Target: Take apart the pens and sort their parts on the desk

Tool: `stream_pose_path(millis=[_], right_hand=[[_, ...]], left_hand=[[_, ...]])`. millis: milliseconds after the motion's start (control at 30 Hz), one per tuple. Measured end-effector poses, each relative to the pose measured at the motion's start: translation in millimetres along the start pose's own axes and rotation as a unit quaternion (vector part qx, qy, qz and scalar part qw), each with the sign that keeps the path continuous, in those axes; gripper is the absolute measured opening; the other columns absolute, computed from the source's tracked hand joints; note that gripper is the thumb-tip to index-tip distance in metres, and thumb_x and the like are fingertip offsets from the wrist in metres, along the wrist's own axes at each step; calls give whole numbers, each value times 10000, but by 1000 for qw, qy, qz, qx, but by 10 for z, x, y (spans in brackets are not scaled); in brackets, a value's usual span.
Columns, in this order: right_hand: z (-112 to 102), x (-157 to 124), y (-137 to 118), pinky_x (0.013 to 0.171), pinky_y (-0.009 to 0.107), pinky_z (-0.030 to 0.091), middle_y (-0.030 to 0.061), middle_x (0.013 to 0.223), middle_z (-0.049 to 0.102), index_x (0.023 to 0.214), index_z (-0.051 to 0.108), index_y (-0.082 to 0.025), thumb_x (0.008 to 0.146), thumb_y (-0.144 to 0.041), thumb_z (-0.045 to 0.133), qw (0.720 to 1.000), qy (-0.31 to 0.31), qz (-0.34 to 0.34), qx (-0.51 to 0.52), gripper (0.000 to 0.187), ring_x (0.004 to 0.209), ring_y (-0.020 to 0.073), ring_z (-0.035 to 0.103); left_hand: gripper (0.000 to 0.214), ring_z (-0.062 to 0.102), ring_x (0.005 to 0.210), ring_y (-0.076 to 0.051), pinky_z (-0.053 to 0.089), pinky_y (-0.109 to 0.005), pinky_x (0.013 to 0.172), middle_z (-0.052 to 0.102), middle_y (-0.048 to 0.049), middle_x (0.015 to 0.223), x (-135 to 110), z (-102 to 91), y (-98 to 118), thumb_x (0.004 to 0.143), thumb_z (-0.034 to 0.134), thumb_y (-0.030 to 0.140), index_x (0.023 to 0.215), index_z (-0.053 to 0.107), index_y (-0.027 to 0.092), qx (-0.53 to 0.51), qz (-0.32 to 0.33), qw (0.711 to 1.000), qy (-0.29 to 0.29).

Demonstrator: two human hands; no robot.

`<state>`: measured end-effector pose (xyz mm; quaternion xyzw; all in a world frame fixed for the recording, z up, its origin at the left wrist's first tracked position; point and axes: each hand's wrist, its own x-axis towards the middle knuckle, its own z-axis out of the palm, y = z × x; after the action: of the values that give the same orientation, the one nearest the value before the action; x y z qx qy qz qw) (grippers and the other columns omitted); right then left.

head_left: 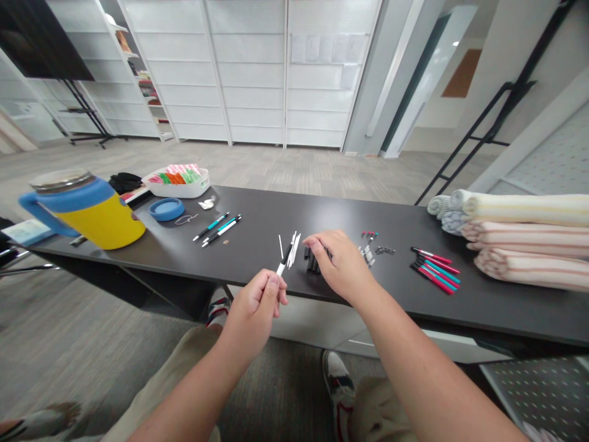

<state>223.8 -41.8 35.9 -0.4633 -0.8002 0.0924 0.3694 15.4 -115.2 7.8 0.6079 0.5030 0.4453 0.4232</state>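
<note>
At the near edge of the surface (253, 255), my left grip (258, 301) is closed on a black-and-white pen (284, 261) near white rods (297, 245), while my right grip (343, 259) curls over black cylinders (313, 264), its hold unclear, where a sideways brush could roll them off.

From my end, the lower part of the black-and-white pen (282, 266) is lost inside the left hand (262, 298). The right hand (341, 264) covers some of the black tubes (312, 264), so I can't count them or tell whether its hidden fingertips grip one. The grey bits (384, 250) are too tiny for me to identify, as is the brown speck (226, 242). I lose the ends of the rolled towels (529, 233) past the right edge, and the black screen (41, 40) is cut off at top left. Any print on the paper sheets (326, 48) is unreadable to me.
</note>
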Motion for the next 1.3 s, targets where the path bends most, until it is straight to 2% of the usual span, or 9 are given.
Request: stream_pose_path(millis=[67, 167, 300, 400, 533, 733, 933, 1133, 1300], right_hand=[[-69, -71, -66, 900, 343, 475, 58, 1038, 771, 1102, 727, -235, 1102, -422, 400, 997, -8, 29, 64, 376, 987, 218, 681], [-153, -182, -106, 752, 295, 482, 29, 945, 770, 1176, 730, -247, 1061, -514, 490, 985, -43, 75, 147, 377, 829, 181, 683], [-257, -314, -47, 628, 262, 436, 0, 803, 732, 1049, 778, -245, 957, -478, 674, 975, -90, 111, 170, 271, 692, 149, 604], [-334, -406, 42, 586, 255, 402, -2, 746, 716, 904, 791, -236, 942, -426, 692, 969, -134, 123, 167, 217, 660, 142, 579], [-414, -514, 159, 593, 259, 407, 3, 758, 734, 926, 798, -234, 963, -421, 663, 953, -181, 148, 193, 234, 668, 147, 597], [-473, -579, 317, 613, 263, 415, 6, 797, 754, 863, 777, -225, 967, -432, 653, 953, -155, 173, 193, 263, 693, 151, 608], [-491, -621, 411, 708, 270, 463, 6, 838, 773, 890, 774, -218, 967, -362, 646, 957, -121, 177, 196, 207, 777, 166, 672], [-511, -657, 436, 728, 265, 468, 1, 849, 779, 893, 771, -221, 967, -328, 641, 964, -101, 163, 186, 185, 788, 164, 684], [-481, -627, 429, 679, 259, 448, 4, 827, 772, 925, 779, -223, 967, -347, 641, 969, -95, 151, 172, 190, 745, 158, 663]], left_hand=[[367, 535, 600, -147, 399, -271, 605, 620, 5, 710, -11, -22, 21, 1089, 417, 458, 908, 626, 217, 101, 38, 994, 3], [321, 584, 690, -170, 395, -289, 674, 641, -7, 757, -10, -34, 23, 1088, 441, 396, 897, 629, 219, 217, 110, 970, -13], [279, 639, 825, -206, 419, -308, 749, 699, -40, 897, 24, -4, -32, 1094, 445, 373, 1023, 670, 224, 299, 172, 937, -49], [291, 669, 884, -222, 445, -317, 792, 721, -56, 953, 52, 35, -76, 1096, 448, 380, 1127, 699, 238, 346, 204, 913, -74], [305, 697, 949, -238, 487, -330, 846, 748, -75, 1025, 96, 95, -115, 1092, 464, 386, 1213, 702, 239, 380, 236, 891, -80], [290, 718, 983, -248, 516, -349, 905, 775, -88, 1082, 230, 181, -152, 1060, 552, 407, 1246, 705, 245, 396, 295, 866, -81], [263, 735, 1007, -235, 518, -337, 942, 793, -78, 1098, 401, 269, -121, 1065, 543, 377, 1199, 726, 243, 377, 304, 871, -82], [248, 745, 969, -209, 519, -288, 889, 803, -38, 1069, 536, 296, -50, 1052, 560, 390, 1133, 761, 269, 304, 245, 909, -148], [251, 739, 941, -210, 522, -285, 872, 811, -35, 1045, 564, 265, -44, 1028, 588, 419, 1096, 784, 278, 264, 212, 930, -140]])
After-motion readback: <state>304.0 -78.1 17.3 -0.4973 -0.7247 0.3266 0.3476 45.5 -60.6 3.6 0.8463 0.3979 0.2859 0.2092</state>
